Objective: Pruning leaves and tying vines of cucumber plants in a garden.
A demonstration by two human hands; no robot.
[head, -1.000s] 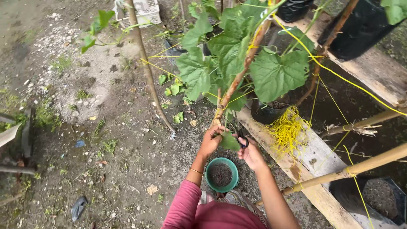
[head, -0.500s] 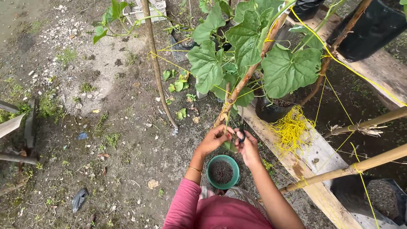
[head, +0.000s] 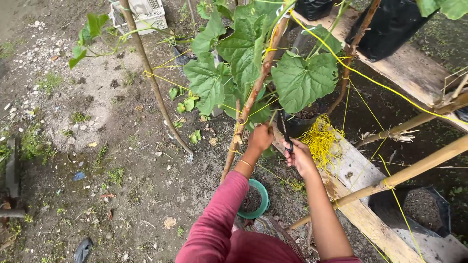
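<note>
Black-handled scissors (head: 286, 137) gripped in the right hand (head: 300, 157), fingers wrapped through the handles, blades pointing up and far toward the foliage, at centre frame. Blade gap too small to tell. Left hand (head: 260, 137) just left of the scissors, fingers curled shut around a thin green stem (head: 269, 118) beside a rough brown stake (head: 251, 100). Thin bangle on the left wrist; dusty-pink sleeve (head: 214, 219) on the left forearm, right forearm bare.

Stake leaning far and right, bark flaky, bound with yellow twine (head: 370, 80) in taut thin lines. Broad lobed leaves (head: 303, 80), matte green with pale veins, clustered around the stake just beyond both hands. Tangled bundle of yellow twine (head: 322, 141), wiry and loose, just right of the right hand, lying on a weathered wooden plank (head: 370, 229) with grey, cracked grain.

Round teal pot (head: 258, 198) filled with dark soil, near, below the hands, partly hidden by the left forearm. Smooth bamboo poles (head: 419, 168) crossing at right, tied with twine. Black plastic grow bags (head: 390, 24) at far right on a second plank. Second bare slender stake (head: 153, 83) leaning at left. White slatted plastic crate (head: 146, 12) at far left. Ground: damp brown dirt with pale gravel, sparse weeds and scattered litter.
</note>
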